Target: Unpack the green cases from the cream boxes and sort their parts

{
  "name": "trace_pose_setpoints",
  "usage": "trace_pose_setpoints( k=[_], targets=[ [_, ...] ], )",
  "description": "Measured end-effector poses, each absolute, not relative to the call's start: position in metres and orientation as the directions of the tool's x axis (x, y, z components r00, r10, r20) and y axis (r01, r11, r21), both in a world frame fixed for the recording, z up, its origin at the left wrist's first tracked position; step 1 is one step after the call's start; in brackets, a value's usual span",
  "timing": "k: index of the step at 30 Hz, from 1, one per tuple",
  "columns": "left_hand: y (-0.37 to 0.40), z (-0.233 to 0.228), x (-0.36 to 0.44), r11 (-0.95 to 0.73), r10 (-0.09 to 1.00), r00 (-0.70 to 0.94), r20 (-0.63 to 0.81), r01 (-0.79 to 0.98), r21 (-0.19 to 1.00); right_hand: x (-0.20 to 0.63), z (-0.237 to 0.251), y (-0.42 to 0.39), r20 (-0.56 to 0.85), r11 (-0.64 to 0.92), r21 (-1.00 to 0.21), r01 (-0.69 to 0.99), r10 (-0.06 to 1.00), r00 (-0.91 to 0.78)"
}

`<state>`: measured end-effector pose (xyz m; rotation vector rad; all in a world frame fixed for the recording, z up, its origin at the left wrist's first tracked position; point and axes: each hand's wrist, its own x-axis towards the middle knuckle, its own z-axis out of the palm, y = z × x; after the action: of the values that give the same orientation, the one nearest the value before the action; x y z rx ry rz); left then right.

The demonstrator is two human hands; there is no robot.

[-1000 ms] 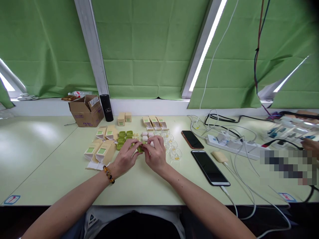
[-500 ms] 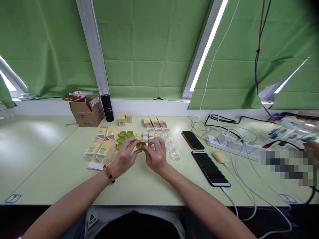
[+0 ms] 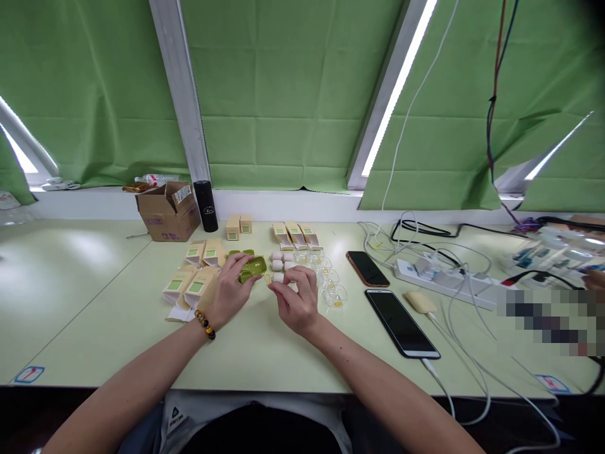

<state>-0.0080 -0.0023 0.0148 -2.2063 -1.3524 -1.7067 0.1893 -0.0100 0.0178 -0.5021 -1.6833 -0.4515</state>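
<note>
My left hand (image 3: 230, 291), with a beaded bracelet at the wrist, grips a small green square plastic cup (image 3: 256, 267) between thumb and fingers. Its hollow side faces up. My right hand (image 3: 297, 301) is closed in a pinch on a tiny pale-yellow piece (image 3: 269, 279), just right of the cup; its exact kind is too small to make out. Behind my left fingers, other green cups (image 3: 235, 252) are partly hidden. Pinkish-white short cylinders (image 3: 276, 256) stand beyond my right hand, and clear plastic cases (image 3: 335, 295) with yellow bits lie to its right.
Opened beige cartons (image 3: 200, 287) lie left of my left hand, more cartons (image 3: 295, 234) behind. A cardboard box (image 3: 167, 217) and black bottle (image 3: 205, 207) stand farther back. Two phones (image 3: 401, 323), a power strip (image 3: 449, 282) and cables occupy the right, where another person's hand shows.
My hands have moved apart slightly. The green cup stays in my left hand, shifted left and turned open side up; my right fingers have come off it with the tiny yellow piece.
</note>
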Motion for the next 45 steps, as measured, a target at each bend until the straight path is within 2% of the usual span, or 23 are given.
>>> trace_pose_setpoints(
  k=[4, 6, 9, 11, 13, 16, 19, 22, 24, 26, 28, 31, 34, 38, 45],
  targets=[
    [-0.001, 0.017, -0.007, -0.593, 0.681, -0.087, 0.727, 0.517, 0.617, 0.191, 0.018, -0.009, 0.99, 0.836, 0.002, 0.549, 0.076, -0.119],
    [0.003, 0.018, -0.007, -0.572, 0.751, -0.16, 0.641, 0.327, 0.752, 0.191, 0.02, -0.008, 0.989, 0.844, -0.008, 0.536, 0.085, -0.118],
    [0.011, 0.02, -0.007, -0.444, 0.883, -0.213, 0.419, -0.086, 0.892, 0.192, 0.022, -0.005, 0.984, 0.862, -0.043, 0.504, 0.123, -0.126],
    [0.015, 0.022, -0.007, -0.325, 0.942, -0.191, 0.276, -0.313, 0.893, 0.193, 0.022, -0.002, 0.976, 0.872, -0.085, 0.481, 0.17, -0.136],
    [0.016, 0.025, -0.008, -0.233, 0.971, -0.161, 0.177, -0.459, 0.857, 0.194, 0.022, 0.002, 0.96, 0.871, -0.14, 0.471, 0.236, -0.151],
    [0.013, 0.03, -0.009, -0.15, 0.988, -0.123, 0.097, -0.556, 0.817, 0.195, 0.019, 0.008, 0.921, 0.845, -0.226, 0.484, 0.348, -0.178],
    [0.01, 0.034, -0.011, -0.141, 0.989, -0.112, 0.093, -0.572, 0.808, 0.196, 0.017, 0.014, 0.863, 0.806, -0.286, 0.518, 0.452, -0.228],
    [0.011, 0.04, -0.017, -0.212, 0.975, -0.168, 0.144, -0.529, 0.822, 0.196, 0.016, 0.021, 0.79, 0.757, -0.315, 0.573, 0.543, -0.283],
    [0.012, 0.047, -0.024, -0.277, 0.954, -0.228, 0.195, -0.417, 0.865, 0.194, 0.017, 0.024, 0.748, 0.73, -0.317, 0.606, 0.585, -0.314],
    [0.013, 0.054, -0.031, -0.329, 0.926, -0.261, 0.274, -0.198, 0.923, 0.19, 0.017, 0.027, 0.718, 0.712, -0.291, 0.639, 0.604, -0.347],
    [0.013, 0.061, -0.038, -0.351, 0.902, -0.231, 0.366, 0.104, 0.931, 0.184, 0.015, 0.03, 0.698, 0.694, -0.236, 0.681, 0.608, -0.379],
    [0.008, 0.062, -0.047, -0.376, 0.859, -0.123, 0.498, 0.509, 0.774, 0.177, 0.01, 0.033, 0.666, 0.658, -0.16, 0.736, 0.622, -0.411],
    [-0.003, 0.05, -0.052, -0.466, 0.8, 0.087, 0.594, 0.713, 0.523, 0.173, 0.002, 0.036, 0.624, 0.626, -0.129, 0.769, 0.654, -0.428],
    [-0.021, 0.03, -0.049, -0.554, 0.738, 0.314, 0.597, 0.787, 0.272, 0.171, -0.007, 0.041, 0.571, 0.589, -0.109, 0.801, 0.697, -0.434],
    [-0.036, 0.023, -0.038, -0.538, 0.742, 0.456, 0.492, 0.842, 0.03, 0.169, -0.008, 0.043, 0.555, 0.58, -0.054, 0.813, 0.694, -0.459]
  ],
)
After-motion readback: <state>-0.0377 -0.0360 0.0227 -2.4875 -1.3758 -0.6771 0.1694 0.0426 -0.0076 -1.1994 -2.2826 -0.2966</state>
